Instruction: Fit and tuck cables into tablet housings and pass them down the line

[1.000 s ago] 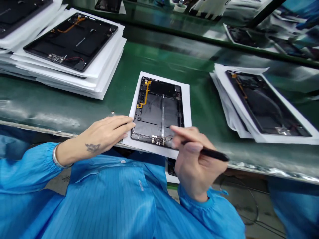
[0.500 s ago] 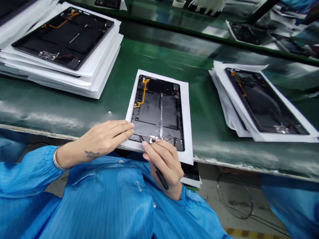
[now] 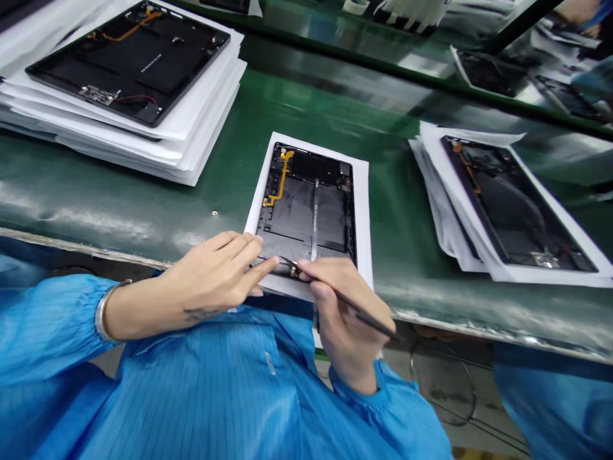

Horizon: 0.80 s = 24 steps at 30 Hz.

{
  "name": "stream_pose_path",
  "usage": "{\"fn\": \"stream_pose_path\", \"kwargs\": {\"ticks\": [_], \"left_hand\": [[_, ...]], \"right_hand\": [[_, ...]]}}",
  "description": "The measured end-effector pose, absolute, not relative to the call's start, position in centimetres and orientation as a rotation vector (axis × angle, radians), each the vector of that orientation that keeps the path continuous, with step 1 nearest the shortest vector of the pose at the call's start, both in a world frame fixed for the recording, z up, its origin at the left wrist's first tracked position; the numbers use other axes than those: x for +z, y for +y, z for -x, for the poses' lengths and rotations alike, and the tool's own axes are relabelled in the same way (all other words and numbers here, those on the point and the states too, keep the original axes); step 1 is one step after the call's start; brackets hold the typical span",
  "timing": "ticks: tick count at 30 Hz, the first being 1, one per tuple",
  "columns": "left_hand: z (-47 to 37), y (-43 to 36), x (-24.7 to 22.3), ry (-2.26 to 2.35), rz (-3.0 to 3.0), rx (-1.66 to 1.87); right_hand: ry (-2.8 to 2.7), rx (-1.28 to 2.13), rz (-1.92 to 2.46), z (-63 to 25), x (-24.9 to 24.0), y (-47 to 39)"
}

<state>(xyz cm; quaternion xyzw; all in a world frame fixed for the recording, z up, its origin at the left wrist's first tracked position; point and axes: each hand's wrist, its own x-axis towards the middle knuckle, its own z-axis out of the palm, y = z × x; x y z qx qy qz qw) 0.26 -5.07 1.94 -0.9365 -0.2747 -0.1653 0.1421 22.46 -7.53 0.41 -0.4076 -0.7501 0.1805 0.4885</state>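
Note:
A black tablet back housing [image 3: 299,214] lies on a white paper sheet [image 3: 363,211] at the bench edge. An orange flex cable [image 3: 282,182] runs down its left side, and a pale ribbon strip [image 3: 315,220] crosses its middle. My left hand [image 3: 223,271] rests with fingers extended on the housing's lower left corner. Between the fingers and thumb of my right hand [image 3: 352,306] are dark tweezers [image 3: 364,316], their tips over a small circuit board [image 3: 294,271] at the lower edge. My right hand hides the housing's lower right corner.
On the left stands a tall stack of paper sheets [image 3: 211,137] topped by another tablet housing [image 3: 138,64]. A smaller stack on the right carries one more housing [image 3: 517,204]. A tiny metal part [image 3: 214,213] lies on the green bench [image 3: 287,96]. Behind runs a raised shelf [image 3: 383,57].
My right hand has turned, so the tweezers now slant up and left from the lower right. My left hand's index finger has stretched toward the tweezer tips. The view has shifted slightly.

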Motion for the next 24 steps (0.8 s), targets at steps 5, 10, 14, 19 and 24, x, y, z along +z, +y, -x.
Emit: {"fn": "stream_pose_path", "kwargs": {"ticks": [5,10,14,19,24], "left_hand": [[-1.1,-5.7,2.0,-0.823,2.618,-0.417],[-1.2,-5.8,1.7,-0.839,2.605,-0.460],[-1.0,-5.5,1.8,-0.794,2.609,-0.516],[1.1,-4.6,1.1,-0.697,2.713,-0.706],[1.7,-4.3,0.6,-0.770,2.742,-0.723]], "right_hand": [[-1.859,0.642,0.974,-21.1,1.2,-5.6],[-1.956,0.609,0.949,-20.9,1.2,-5.5],[-2.029,0.606,0.893,-21.1,1.3,-5.5],[-2.081,0.611,0.860,-21.1,1.4,-5.1],[-2.064,0.592,0.878,-22.4,1.5,-5.2]]}}
